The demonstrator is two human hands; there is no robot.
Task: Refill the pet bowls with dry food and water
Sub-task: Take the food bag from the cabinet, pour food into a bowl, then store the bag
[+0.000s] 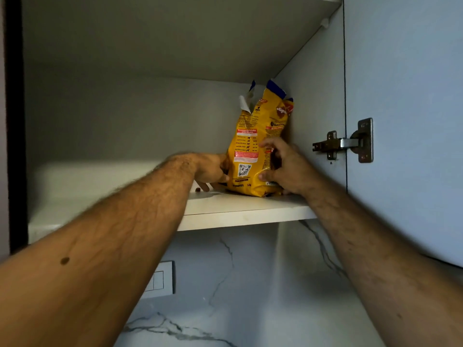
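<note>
Two bare hands reach into an open wall cabinet and meet at a yellow dry dog food bag point(253, 151), which stands upright with its torn top open at the right end of the white shelf point(240, 209), just beside the cabinet's side wall. The left hand point(213, 171) holds the bag's lower left edge, fingers curled behind it, while the right hand point(283, 166) grips the right side, thumb and fingers pinching the front; a metal hinge point(343, 144) joins the open door point(406, 96) at right

yellow food bag point(253, 149): "edigre" (cut off) | "WALTH" partly legible | QR code; small print unreadable
</note>
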